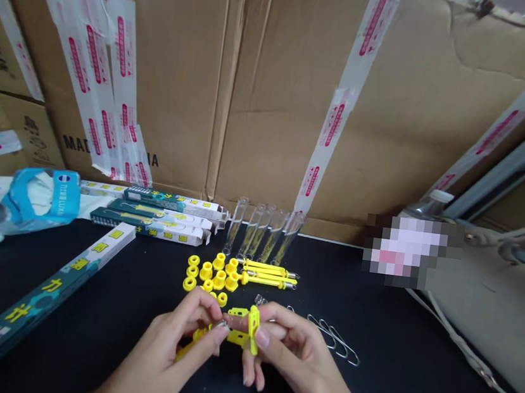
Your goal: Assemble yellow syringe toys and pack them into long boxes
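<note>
- Low over the black table (135, 296), both hands meet: the left hand (178, 339) is closed in a pinch on a small metal part (222, 324), and the right hand (291, 353) is closed around a yellow clip (253, 330), thumb on one side and fingers on the other
- Both pieces are in the air between the fingertips, just above the near edge of the table, with the metal part touching or almost touching the clip; I cannot tell which
- The metal part looks tiny and smooth, so a slight twist of the pinch could flick it out, and on the dark surface it would be hard to find
- More yellow bits (197, 336) show under the left hand's fingers; loosening that hand to adjust the pinch could let them drop
- The yellow caps (207, 274) and yellow rods (267, 275) lie loose just beyond the knuckles, so a forward nudge could scatter or roll them
- The wire hooks (333, 340) lie near the right hand and could snag a finger or be dragged along
- The clear tubes (263, 228) lean against the cardboard wall (265, 95) behind the rods; a bump to the table could tip them over
</note>
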Motion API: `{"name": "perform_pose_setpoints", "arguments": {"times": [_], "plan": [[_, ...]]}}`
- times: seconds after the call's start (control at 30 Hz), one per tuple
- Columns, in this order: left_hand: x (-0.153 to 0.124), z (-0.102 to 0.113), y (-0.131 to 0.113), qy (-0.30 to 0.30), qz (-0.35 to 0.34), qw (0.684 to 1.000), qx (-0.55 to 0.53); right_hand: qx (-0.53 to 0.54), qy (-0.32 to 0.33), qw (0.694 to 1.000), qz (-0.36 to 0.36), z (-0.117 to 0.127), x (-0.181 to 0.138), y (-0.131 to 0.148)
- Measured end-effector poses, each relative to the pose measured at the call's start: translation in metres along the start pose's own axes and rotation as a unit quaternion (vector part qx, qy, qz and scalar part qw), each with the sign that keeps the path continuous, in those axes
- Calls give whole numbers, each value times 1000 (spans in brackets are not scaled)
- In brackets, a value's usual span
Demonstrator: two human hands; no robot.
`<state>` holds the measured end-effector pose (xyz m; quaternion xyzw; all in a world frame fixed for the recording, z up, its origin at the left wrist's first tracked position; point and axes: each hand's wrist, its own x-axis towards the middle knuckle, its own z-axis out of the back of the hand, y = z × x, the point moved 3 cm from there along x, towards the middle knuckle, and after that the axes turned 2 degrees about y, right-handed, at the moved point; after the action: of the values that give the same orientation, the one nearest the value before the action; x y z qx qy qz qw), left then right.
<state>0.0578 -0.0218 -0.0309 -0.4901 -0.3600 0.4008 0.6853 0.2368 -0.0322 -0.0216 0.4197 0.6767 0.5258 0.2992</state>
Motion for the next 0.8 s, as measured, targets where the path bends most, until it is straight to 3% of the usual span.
{"name": "perform_pose_setpoints", "arguments": {"times": [0.5,0.67,0.8], "plan": [[-4,1,-8,-20,-34,977,208,-40,36,999,12,-8,-5,-4],[-6,0,-7,-16,-47,971,235,-134,37,989,59,-10,-8,-1],[-6,-1,-10,-27,-88,963,255,-249,41,960,117,-10,-12,5]]}}
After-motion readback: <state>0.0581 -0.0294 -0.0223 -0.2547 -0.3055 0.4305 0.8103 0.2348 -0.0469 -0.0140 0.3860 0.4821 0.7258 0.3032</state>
